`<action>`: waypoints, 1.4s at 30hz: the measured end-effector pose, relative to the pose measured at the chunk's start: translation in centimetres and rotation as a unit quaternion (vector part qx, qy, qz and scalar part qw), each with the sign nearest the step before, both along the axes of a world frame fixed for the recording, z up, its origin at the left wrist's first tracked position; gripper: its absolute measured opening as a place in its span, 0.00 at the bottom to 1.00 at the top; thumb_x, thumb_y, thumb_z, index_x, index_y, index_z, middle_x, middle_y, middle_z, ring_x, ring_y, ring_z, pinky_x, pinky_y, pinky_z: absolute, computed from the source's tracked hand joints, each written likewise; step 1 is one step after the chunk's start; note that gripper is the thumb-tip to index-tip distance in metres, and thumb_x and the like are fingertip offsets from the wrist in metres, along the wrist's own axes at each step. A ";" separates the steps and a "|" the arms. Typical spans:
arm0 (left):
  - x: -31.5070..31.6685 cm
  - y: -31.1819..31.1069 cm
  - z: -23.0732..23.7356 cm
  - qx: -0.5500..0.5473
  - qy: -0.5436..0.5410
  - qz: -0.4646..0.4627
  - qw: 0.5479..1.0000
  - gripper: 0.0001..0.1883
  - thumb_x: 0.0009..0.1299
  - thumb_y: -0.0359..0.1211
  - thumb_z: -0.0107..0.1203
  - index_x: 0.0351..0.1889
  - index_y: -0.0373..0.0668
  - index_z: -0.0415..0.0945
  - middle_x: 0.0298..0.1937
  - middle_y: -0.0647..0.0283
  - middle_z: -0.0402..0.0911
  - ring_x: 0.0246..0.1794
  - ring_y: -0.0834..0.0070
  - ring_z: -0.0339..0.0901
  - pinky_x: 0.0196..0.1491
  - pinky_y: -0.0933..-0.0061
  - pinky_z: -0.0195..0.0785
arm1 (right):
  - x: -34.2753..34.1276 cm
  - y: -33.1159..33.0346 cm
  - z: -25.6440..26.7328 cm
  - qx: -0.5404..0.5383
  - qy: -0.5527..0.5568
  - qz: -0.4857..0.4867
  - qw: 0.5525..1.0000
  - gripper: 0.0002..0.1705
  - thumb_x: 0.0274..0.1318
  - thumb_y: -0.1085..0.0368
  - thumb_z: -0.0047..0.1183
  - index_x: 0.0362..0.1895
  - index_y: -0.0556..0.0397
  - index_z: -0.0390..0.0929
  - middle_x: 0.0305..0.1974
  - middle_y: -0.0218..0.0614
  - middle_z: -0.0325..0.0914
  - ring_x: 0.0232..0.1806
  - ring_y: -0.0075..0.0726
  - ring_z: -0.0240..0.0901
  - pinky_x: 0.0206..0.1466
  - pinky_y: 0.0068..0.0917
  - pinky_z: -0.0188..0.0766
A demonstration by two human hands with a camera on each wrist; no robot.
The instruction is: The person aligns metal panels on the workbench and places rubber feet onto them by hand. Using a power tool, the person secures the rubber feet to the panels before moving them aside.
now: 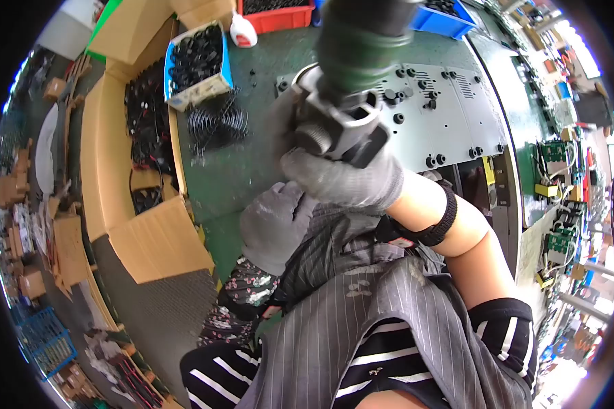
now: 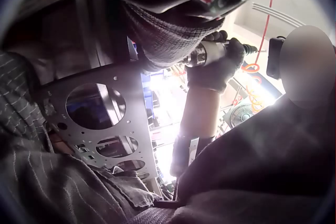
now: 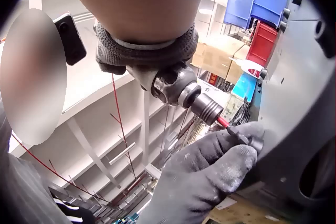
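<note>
My gloved right hand (image 1: 348, 178) grips a power screwdriver (image 1: 344, 116), a blurred dark and metallic tool. In the right wrist view its ribbed collar (image 3: 206, 108) and red-sleeved bit (image 3: 223, 122) point at a small black round part (image 3: 255, 143). My gloved left hand (image 3: 205, 174) pinches that part by the bit's tip, against a grey metal panel (image 3: 291, 87). From the head camera, my left hand (image 1: 273, 225) is below the tool, its fingertips partly hidden. The left wrist view shows the panel's large round cut-outs (image 2: 134, 124) beside the left glove (image 2: 165, 35).
Black round parts lie on the panel's top face (image 1: 457, 116). Left of it are a box of black parts (image 1: 218, 85), wire fan guards (image 1: 218, 126), an open carton (image 1: 158, 249) and a white bottle (image 1: 243, 31). Red (image 1: 280, 19) and blue (image 1: 447, 24) bins stand behind.
</note>
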State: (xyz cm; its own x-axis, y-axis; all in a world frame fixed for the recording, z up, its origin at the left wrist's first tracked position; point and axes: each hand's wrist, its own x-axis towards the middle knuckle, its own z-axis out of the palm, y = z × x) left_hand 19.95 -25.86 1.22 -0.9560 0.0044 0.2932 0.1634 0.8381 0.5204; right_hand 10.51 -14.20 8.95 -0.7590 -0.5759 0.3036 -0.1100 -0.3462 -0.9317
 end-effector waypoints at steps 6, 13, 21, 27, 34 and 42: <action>0.1 0.5 0.1 -0.005 -0.032 0.002 0.999 0.12 0.61 0.42 0.57 0.31 0.43 0.78 0.28 0.55 0.78 0.28 0.56 0.76 0.31 0.59 0.69 | -0.4 1.1 1.0 -0.022 0.016 0.032 0.999 0.13 0.44 0.71 0.56 0.38 0.54 0.73 0.29 0.25 0.70 0.33 0.19 0.68 0.37 0.19 0.66; -1.5 -1.7 0.3 0.331 -0.250 -0.042 0.909 0.12 0.64 0.30 0.55 0.44 0.37 0.77 0.31 0.65 0.81 0.27 0.79 0.76 0.33 0.77 0.68 | 1.7 8.8 3.6 -0.137 -0.178 -0.037 0.974 0.19 0.38 0.68 0.59 0.37 0.55 0.68 0.30 0.38 0.72 0.29 0.36 0.73 0.29 0.28 0.72; -17.8 -4.2 11.0 0.082 -0.144 -0.077 0.983 0.16 0.64 0.41 0.56 0.40 0.37 0.78 0.29 0.66 0.76 0.29 0.83 0.70 0.35 0.76 0.66 | 2.1 14.0 0.7 -0.266 -0.143 -0.227 0.926 0.27 0.34 0.57 0.59 0.39 0.54 0.64 0.29 0.36 0.66 0.25 0.36 0.70 0.27 0.28 0.69; -32.1 -7.6 11.1 0.346 -0.158 0.108 0.919 0.28 0.67 0.55 0.47 0.55 0.44 0.70 0.24 0.68 0.73 0.23 0.80 0.71 0.28 0.82 0.64 | 3.3 16.5 -0.5 -0.290 -0.164 -0.252 0.909 0.26 0.32 0.61 0.62 0.38 0.56 0.65 0.27 0.39 0.69 0.24 0.38 0.71 0.27 0.29 0.72; -35.8 -8.5 9.4 0.501 -0.237 0.061 0.830 0.44 0.62 0.69 0.33 0.56 0.36 0.61 0.58 0.47 0.64 0.59 0.52 0.60 0.60 0.44 0.49 | 3.3 19.1 -1.3 -0.318 -0.175 -0.255 0.896 0.27 0.31 0.63 0.63 0.39 0.56 0.66 0.28 0.40 0.70 0.26 0.40 0.73 0.28 0.30 0.73; -29.9 -5.6 11.6 0.440 -0.251 -0.049 0.861 0.19 0.70 0.44 0.46 0.52 0.43 0.70 0.29 0.72 0.72 0.23 0.85 0.69 0.21 0.86 0.65 | 2.9 20.2 -1.7 -0.279 -0.208 -0.288 0.892 0.25 0.32 0.60 0.60 0.37 0.55 0.65 0.28 0.37 0.68 0.24 0.36 0.71 0.24 0.27 0.71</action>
State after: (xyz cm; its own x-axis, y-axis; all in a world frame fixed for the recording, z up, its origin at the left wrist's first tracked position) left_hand -10.00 -31.42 12.79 -0.9708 0.0790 -0.2267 -0.2207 0.0776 0.9722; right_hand 13.43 5.97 7.24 -0.9941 0.0988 0.0443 -0.1044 -0.7661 -0.6342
